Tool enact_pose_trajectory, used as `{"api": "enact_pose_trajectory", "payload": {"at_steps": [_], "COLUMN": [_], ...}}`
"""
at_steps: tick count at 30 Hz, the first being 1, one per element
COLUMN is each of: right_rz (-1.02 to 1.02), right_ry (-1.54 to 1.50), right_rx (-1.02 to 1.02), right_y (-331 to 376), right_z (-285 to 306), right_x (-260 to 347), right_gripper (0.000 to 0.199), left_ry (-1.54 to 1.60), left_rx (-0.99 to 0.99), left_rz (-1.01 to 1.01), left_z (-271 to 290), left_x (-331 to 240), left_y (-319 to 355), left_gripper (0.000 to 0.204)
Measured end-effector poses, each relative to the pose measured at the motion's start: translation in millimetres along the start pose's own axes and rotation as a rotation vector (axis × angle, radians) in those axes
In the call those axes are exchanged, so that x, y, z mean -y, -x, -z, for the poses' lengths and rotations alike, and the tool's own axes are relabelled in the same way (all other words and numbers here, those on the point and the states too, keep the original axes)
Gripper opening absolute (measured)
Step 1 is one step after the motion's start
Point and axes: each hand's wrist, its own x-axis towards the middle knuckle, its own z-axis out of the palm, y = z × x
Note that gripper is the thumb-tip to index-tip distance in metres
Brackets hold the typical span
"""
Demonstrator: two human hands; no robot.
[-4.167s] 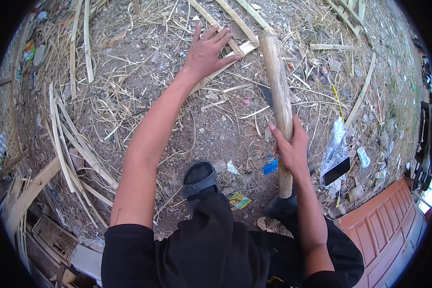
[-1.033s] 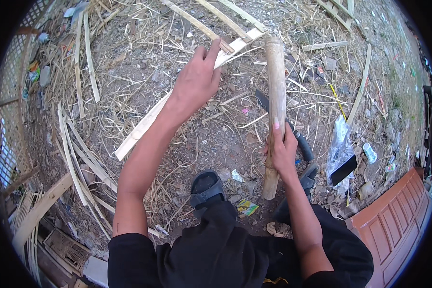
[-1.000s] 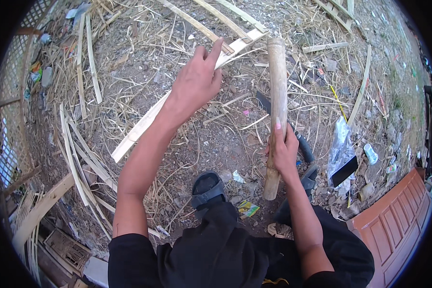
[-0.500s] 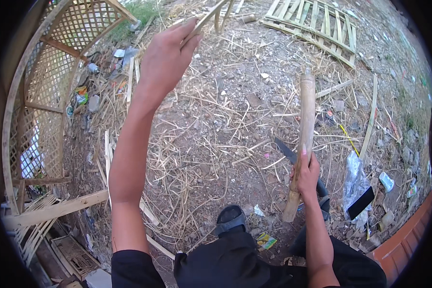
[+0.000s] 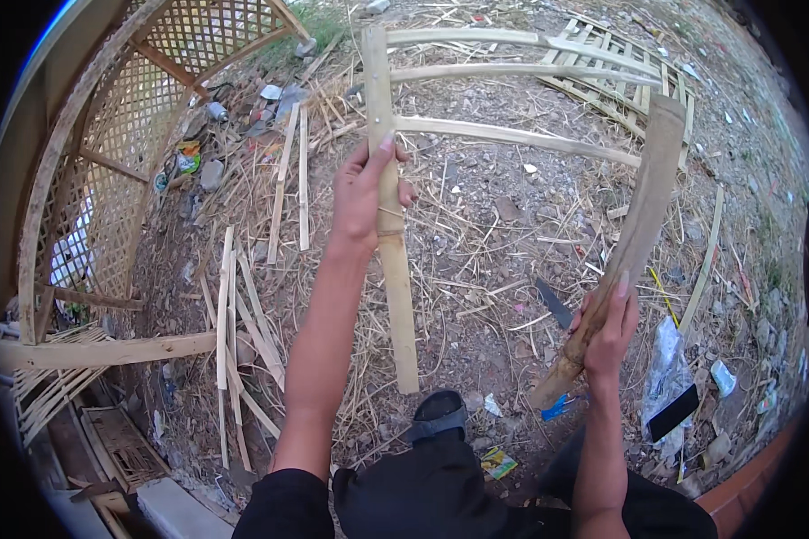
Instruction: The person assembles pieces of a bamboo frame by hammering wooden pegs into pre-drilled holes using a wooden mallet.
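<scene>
My left hand (image 5: 361,199) is closed round a flat split-bamboo post (image 5: 397,305), which stands nearly upright in front of me. Three thin bamboo slats (image 5: 512,133) run rightward from the post's upper part; a fastener head shows on it. My right hand (image 5: 609,340) grips a thicker bamboo piece (image 5: 643,211) near its lower end, its top leaning right. The slats reach toward this piece, but whether they join it I cannot tell. Just left of my right hand, a dark flat blade (image 5: 555,304) lies on the ground, its other end hidden.
A slatted bamboo panel (image 5: 593,63) lies at the far right. Lattice screens (image 5: 108,180) and a wooden beam (image 5: 108,350) stand left. Loose bamboo strips (image 5: 225,341) and shavings litter the ground. Clear plastic (image 5: 665,364) and a black phone-like slab (image 5: 673,413) lie right, near my sandal (image 5: 439,413).
My left hand has come lower and nearer, bringing the slatted post into view upright. The thick bamboo in my right hand now tilts further right.
</scene>
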Motion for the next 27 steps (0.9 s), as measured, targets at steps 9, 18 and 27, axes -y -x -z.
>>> {"api": "enact_pose_trajectory", "payload": {"at_steps": [9, 18, 27], "right_rz": [-0.213, -0.120, -0.339], "right_ry": [0.828, 0.946, 0.432], "right_rx": [0.422, 0.490, 0.174], "right_y": [19.6, 25.9, -39.9], "right_z": [-22.7, -38.3, -41.1], "right_x": [-43.6, -79.9, -114.0], "right_gripper": [0.045, 0.056, 0.047], "left_ry": [0.035, -0.183, -0.105], "left_rx": [-0.158, -0.043, -0.087], "left_rz": [0.388, 0.427, 0.448], "left_z": [60.8, 87.8, 96.3], "left_x": [189.8, 213.5, 206.6], "left_y": [13.4, 14.2, 21.8], "left_gripper": [0.021, 0.019, 0.020]}}
